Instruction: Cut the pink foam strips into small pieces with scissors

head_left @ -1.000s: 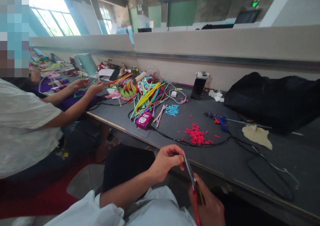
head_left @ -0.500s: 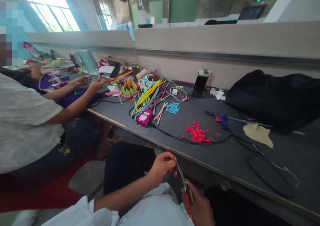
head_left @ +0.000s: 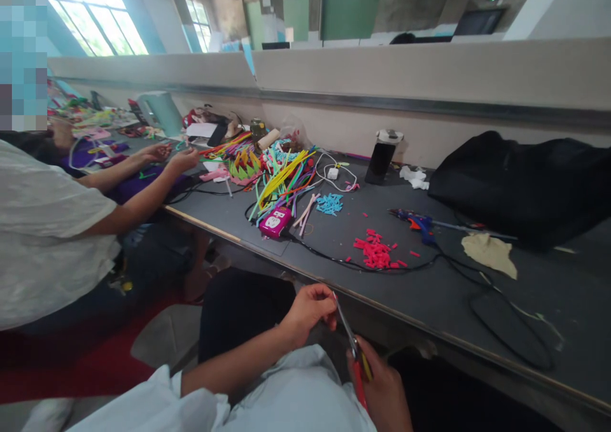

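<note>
Our right hand (head_left: 384,384) grips the scissors (head_left: 354,343), their long axis slanting up and leftward — tips beside our left hand's (head_left: 304,316) pinched fingers. We cannot tell what those hold. Cut red pieces (head_left: 375,252) lie beyond, on the tabletop (head_left: 453,311).

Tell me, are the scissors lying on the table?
No, the right hand holds the scissors in front of the table's edge, their blades reaching the left hand.
</note>
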`<state>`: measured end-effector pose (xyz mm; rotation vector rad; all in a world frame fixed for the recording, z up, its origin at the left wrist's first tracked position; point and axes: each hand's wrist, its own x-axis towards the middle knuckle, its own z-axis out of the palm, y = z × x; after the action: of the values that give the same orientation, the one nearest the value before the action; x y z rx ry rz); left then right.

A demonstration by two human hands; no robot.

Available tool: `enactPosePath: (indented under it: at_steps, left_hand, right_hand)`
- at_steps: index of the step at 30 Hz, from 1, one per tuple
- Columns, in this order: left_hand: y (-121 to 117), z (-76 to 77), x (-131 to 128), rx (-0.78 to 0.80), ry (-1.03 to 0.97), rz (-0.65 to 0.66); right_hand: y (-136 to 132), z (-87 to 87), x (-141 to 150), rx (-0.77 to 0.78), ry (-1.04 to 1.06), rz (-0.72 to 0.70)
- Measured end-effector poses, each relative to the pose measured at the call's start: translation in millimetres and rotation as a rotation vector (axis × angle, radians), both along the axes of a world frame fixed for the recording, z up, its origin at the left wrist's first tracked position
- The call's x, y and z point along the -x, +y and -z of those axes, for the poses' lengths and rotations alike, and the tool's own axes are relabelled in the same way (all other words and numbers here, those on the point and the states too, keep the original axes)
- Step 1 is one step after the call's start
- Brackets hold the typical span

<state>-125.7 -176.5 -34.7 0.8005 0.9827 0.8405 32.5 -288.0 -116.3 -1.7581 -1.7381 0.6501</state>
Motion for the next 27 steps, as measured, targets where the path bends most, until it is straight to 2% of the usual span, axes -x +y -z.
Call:
enactPosePath:
  at_steps: [4,10,16,22,27]
  left_hand:
    - [-0.5,4.0,2.9,0.036,-0.004,0.012]
    - [-3.3,-0.2,1.5,-0.028,0.026,0.038]
    - [-7.1,5.5,-0.7,-0.031,0.086,0.062]
    - [-7.4,5.1,-0.4,-0.018,0.067,0.059]
    - [-8.1,4.5,0.1,0.022,0.061,0.067]
  right_hand:
    - [-1.3,2.5,1.5,-0.053,-0.014,-0.011]
    - [4.3,-17.7,4.6,0.039,-0.018,-0.012]
    - [11.0,-29.2,6.5,0.082,0.033,-0.006]
    - [11.1,-27.9,9.3,0.127,0.099,0.018]
    - [8.4,-21.0,10.2,0.100,0.158,0.018]
